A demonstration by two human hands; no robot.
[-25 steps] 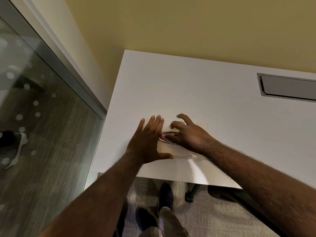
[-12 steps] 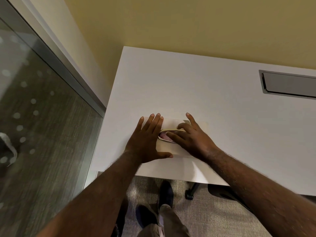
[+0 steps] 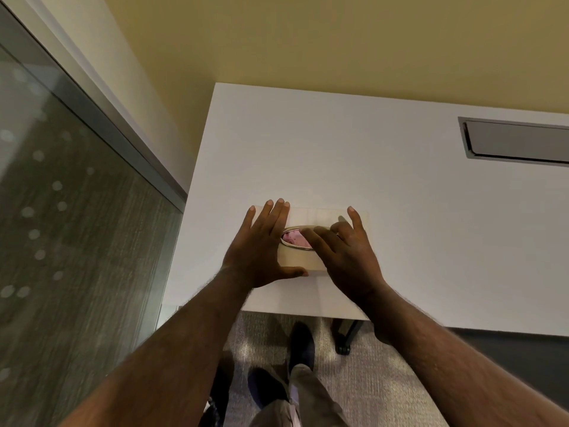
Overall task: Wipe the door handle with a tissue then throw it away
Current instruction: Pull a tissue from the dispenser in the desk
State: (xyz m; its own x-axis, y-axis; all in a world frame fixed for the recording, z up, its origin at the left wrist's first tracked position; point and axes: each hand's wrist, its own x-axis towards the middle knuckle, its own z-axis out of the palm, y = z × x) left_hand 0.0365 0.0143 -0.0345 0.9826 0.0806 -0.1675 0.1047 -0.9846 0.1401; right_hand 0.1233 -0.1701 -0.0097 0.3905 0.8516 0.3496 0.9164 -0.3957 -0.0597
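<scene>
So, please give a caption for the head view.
Left hand steadies tissue box while right hand reaches into its opening.

Cream tissue box (image 3: pixel 311 217), pink inside; white table (image 3: pixel 369 167); yellow wall (image 3: pixel 338 41).

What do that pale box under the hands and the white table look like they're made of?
The box looks like light wood or wood-look board: pale, matte, with faint straight grain lines. Its oval opening has a thin shiny rim, perhaps metal or plastic. The table looks like smooth white laminate, matte and uniform, though its core can't be told.
</scene>
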